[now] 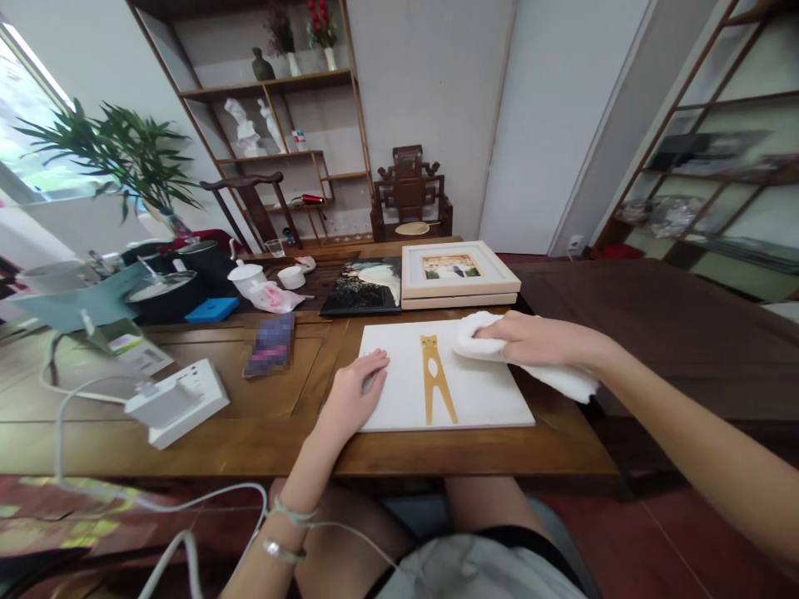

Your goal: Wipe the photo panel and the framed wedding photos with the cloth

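Observation:
A white picture frame lies face down on the wooden table in front of me, with a gold stand on its back. My left hand rests flat on the frame's left edge, fingers stretched out. My right hand presses a white cloth onto the frame's upper right part, fingers wrapped over the cloth. The cloth trails under my wrist past the frame's right edge.
Two stacked white frames and a dark photo print lie just beyond. To the left sit a phone, a white power strip with cables, a blue sponge, pots and cups. Chairs and shelves stand behind.

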`<state>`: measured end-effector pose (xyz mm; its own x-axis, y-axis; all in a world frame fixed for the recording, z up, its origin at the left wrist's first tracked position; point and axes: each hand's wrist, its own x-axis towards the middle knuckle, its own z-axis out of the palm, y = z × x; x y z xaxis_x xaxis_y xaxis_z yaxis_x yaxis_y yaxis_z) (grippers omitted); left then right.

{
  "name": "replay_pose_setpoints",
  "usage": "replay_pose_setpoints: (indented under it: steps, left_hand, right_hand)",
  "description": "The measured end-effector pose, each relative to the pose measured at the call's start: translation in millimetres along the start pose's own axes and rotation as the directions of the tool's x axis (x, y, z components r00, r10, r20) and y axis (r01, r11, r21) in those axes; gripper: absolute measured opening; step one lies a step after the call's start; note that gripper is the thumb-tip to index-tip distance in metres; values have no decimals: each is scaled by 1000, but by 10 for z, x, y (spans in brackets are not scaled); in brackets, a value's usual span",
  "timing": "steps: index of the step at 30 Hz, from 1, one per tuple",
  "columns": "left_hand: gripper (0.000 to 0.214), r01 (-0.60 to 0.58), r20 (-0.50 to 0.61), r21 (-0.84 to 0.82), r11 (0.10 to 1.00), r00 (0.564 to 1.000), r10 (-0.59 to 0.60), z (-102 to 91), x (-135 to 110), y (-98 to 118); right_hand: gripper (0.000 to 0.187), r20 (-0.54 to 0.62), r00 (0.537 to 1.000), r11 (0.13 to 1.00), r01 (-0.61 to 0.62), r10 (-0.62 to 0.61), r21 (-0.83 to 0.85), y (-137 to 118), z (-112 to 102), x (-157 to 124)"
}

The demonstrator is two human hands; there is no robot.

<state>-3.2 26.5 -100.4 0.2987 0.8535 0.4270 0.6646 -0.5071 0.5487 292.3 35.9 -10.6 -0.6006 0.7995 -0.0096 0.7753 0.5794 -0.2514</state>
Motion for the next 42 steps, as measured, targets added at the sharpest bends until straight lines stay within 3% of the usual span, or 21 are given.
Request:
replay_pose_setpoints:
  steps: [3, 9, 13, 17, 21, 25, 28, 31, 38, 42]
  left_hand:
    - [27, -3, 1, 5, 1000, 1000, 3, 0, 0, -3]
    - [27, -4, -1, -3, 1000, 1000, 4, -6, -2, 3]
    - [27, 12, 5, -10, 1000, 1000, -12, -9, -2, 18]
    - [28, 22, 12, -12, 1000, 1000, -22, -10, -1, 25]
    - [28, 11, 19, -2, 1000, 1000, -11, -6, 1, 17]
    - [29, 8, 19, 4, 1000, 1000, -9, -3, -1, 8]
    - [29, 9, 17, 6, 1000, 1000, -9, 0, -4, 5]
    - [29, 4, 14, 8, 1000, 1000, -4, 2, -4, 6]
    - [28, -9, 6, 4, 1000, 1000, 9, -3, -2, -5]
    - [28, -8, 6, -6, 1000, 1000, 8, -3, -3, -17]
  right_hand:
    - [40, -27, 999, 1000, -17, 16, -20, 42, 58, 3]
    - [54, -108, 994, 997, 22, -30, -80, 48, 404, 308]
    - [56, -116, 991, 993, 48, -60, -105, 41, 443, 332]
    - [55, -69, 996, 992, 43, -51, -116, -90, 354, 104]
    - [55, 13, 1000, 992, 7, -5, -130, -425, 373, -302]
    - [53, 126, 991, 999, 50, -48, -16, -755, 396, -699]
    - [49, 189, 981, 997, 31, -44, 70, -841, 328, -789]
    - [52, 159, 987, 996, 15, -29, 90, -718, 278, -631]
    - [59, -95, 995, 999, 29, -31, -23, 20, 448, 128]
    - [60, -129, 991, 999, 35, -38, -31, 172, 482, 302]
